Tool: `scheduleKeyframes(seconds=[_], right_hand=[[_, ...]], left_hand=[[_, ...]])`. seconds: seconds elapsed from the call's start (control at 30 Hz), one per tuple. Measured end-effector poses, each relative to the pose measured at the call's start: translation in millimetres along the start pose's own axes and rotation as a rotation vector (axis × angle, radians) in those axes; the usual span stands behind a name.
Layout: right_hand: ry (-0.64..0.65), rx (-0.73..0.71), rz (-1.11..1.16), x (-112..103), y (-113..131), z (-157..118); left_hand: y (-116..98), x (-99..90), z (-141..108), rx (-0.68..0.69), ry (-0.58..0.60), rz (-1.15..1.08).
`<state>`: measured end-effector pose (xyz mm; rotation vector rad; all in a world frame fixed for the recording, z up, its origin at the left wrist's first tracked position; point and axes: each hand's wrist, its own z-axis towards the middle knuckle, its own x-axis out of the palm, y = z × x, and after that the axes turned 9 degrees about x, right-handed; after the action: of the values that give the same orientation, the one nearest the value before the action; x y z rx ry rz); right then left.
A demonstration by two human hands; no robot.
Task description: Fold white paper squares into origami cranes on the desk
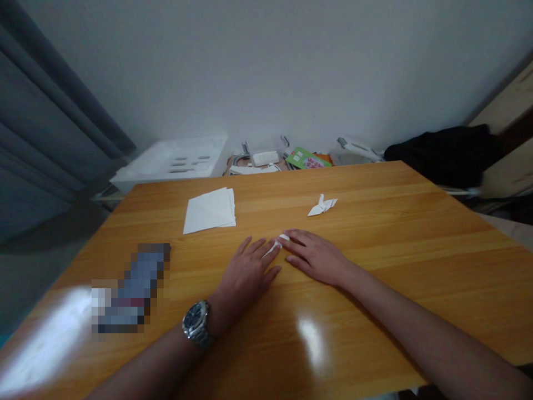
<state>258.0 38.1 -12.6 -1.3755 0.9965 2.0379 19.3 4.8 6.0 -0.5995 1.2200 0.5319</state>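
A small folded white paper (273, 248) lies on the wooden table (358, 233), partly covered by the fingers of both hands. My left hand (250, 270), below a metal wristwatch, rests palm down on the paper's left part with its fingers spread. From the right, my right hand (314, 256) lies palm down, its fingertips touching the paper's right end, fingers slightly apart. Farther back to the right sits a folded white paper figure (322, 205) with pointed ends. Behind my left hand is a small stack of white paper sheets (209, 211).
A pixelated dark object (139, 283) lies on the table's left side. Beyond the far edge are a white plastic tray (175, 158), a green booklet (306, 159) among other items, and black cloth (441, 153) at the right. A grey curtain hangs at the left.
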Motion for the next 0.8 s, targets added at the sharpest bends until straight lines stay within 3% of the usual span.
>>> scheduleKeyframes(seconds=[0.43,0.8], right_hand=[[0.036,0.091,-0.111,6.7,6.7,-3.9],[0.032,0.277,-0.142,4.5,6.4,-4.0]], left_hand=[[-0.1,-0.6,0.4,-0.011,0.000,0.004],[0.6,1.6,-1.2,-0.011,0.037,0.001]])
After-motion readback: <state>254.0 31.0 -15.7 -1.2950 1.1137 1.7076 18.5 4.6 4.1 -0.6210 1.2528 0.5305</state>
